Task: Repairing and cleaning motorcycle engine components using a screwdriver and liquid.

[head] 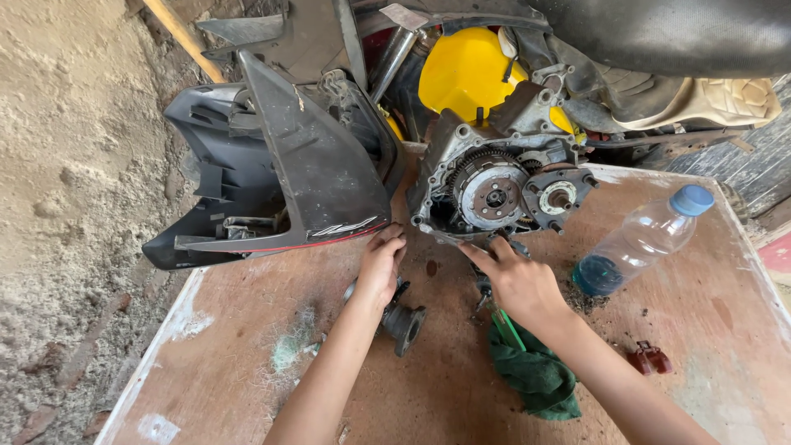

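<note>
The engine [494, 194] is sitting on the table [247, 363] with its clutch side facing the person. The left hand [381, 265], fingers curled, is bracing against the casing's lower edge, while the right hand [515, 276], fingers extended, is pressing there too.

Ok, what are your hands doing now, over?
Left hand at black fairing edge. Right hand under open engine case. Green rag by wrist.

Both bare forearms reach forward from the lower edge and converge toward the middle. The left hand [381, 265] lies palm down, fingers curled and pressed together at the tips, wrist bent slightly inward. The right hand [521, 280] stretches out flatter, its index finger [476, 251] extended and pointing left, the other fingers loosely bent, close beside the left.
</note>
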